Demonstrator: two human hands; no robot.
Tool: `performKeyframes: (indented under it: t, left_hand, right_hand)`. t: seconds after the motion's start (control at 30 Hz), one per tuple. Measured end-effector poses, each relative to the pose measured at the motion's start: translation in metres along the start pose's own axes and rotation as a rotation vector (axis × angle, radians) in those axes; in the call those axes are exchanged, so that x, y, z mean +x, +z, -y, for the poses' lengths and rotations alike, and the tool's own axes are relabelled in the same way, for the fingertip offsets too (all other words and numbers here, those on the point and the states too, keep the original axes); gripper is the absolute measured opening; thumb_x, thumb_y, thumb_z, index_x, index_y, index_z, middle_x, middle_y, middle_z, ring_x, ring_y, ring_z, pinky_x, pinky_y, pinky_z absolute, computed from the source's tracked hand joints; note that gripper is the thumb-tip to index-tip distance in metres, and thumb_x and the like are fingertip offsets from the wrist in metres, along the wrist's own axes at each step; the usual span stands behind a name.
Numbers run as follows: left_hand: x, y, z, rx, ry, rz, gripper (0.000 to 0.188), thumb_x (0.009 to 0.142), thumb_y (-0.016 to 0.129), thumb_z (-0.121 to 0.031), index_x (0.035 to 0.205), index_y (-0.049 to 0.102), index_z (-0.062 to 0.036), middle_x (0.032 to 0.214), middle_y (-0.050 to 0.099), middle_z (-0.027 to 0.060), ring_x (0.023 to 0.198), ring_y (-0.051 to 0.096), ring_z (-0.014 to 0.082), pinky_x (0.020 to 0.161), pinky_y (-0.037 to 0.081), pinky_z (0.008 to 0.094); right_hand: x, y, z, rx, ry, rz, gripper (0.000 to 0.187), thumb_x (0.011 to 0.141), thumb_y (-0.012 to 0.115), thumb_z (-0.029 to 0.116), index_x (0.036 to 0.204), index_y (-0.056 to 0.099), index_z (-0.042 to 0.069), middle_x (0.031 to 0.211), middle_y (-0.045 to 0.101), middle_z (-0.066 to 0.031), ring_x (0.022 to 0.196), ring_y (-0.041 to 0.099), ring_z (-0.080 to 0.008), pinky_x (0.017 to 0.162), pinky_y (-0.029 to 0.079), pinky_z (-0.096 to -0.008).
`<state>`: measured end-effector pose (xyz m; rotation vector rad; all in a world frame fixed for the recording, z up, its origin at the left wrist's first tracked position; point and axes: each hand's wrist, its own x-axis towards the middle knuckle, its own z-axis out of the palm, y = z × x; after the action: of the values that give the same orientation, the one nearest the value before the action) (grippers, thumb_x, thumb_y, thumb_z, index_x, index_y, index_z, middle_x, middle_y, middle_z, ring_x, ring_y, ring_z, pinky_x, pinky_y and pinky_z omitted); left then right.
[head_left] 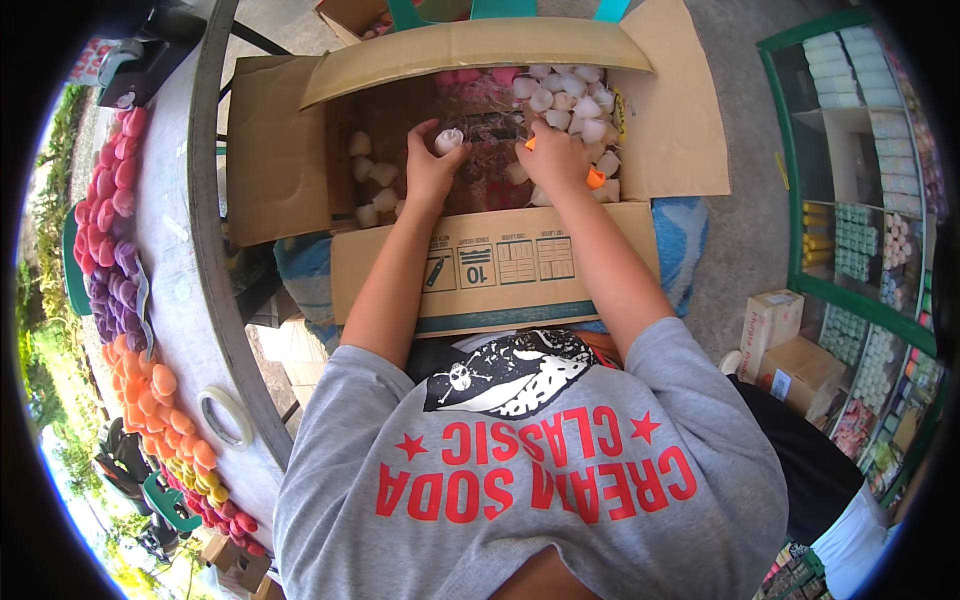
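Cardboard box (480,52) open before the person, near flap (605,240) folded outward. White pieces (594,130) heaped along its right side; smaller group (384,174) by the left wall. Left hand (434,165): thumb and fingers pinched on one white lump (449,141), held within the box opening, left of centre. Right hand (558,160): closed round an orange tool (596,178); working end not made out, so cannot tell whether it carries a blade. Risks, as judged: (1) if the tool is sharp, a slip toward the left could nick the other hand, the two being near each other. (2) Pinch looks shallow; a smooth surface could let the lump drop among its look-alikes. (3) If the lump is soft, squeezing too hard could dent it; material unconfirmed. (4) Arms (390,290) pass over the near flap; leaning on it could tip the box. Support below hidden; blue cloth (682,250) shows beside it, and soft footing would worsen any tilt.
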<state>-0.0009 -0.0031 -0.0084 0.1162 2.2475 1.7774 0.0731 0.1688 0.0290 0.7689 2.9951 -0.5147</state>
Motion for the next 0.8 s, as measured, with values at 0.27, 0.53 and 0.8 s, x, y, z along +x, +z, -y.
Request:
performKeyframes:
  t: [0.27, 0.53, 0.8]
  left_hand:
    - [-0.007, -0.011, -0.023, 0.764, -0.078, -0.371, 0.053, 0.072, 0.066, -0.014, 0.122, 0.049, -0.0152, 0.122, 0.038, 0.0239, 0.116, 0.036, 0.0416, 0.097, 0.031, 0.0514]
    - [-0.001, -0.002, -0.011, -0.264, -0.245, 0.282, 0.039, 0.091, 0.047, -0.029, 0.121, 0.049, -0.0041, 0.113, 0.053, 0.0176, 0.101, 0.052, 0.0309, 0.094, 0.039, 0.0451]
    - [-0.003, 0.005, -0.012, -0.615, -0.605, 0.409, 0.037, 0.096, 0.034, -0.040, 0.098, 0.053, -0.0083, 0.084, 0.059, 0.0044, 0.066, 0.055, 0.0118, 0.057, 0.046, 0.0282]
  right_hand:
    - [-0.004, 0.020, -0.007, -0.264, -0.205, 0.375, 0.045, 0.069, 0.069, 0.043, 0.102, 0.066, 0.013, 0.105, 0.064, -0.0098, 0.093, 0.063, -0.0247, 0.074, 0.051, -0.0388]
    - [-0.002, -0.001, 0.001, 0.360, -0.297, 0.214, 0.047, 0.070, 0.068, 0.053, 0.098, 0.066, 0.015, 0.092, 0.067, -0.0073, 0.088, 0.064, -0.0279, 0.072, 0.050, -0.0382]
    - [-0.010, -0.021, 0.011, 0.401, -0.323, 0.117, 0.045, 0.071, 0.071, 0.051, 0.088, 0.063, 0.011, 0.088, 0.067, -0.0056, 0.076, 0.064, -0.0272, 0.067, 0.049, -0.0370]
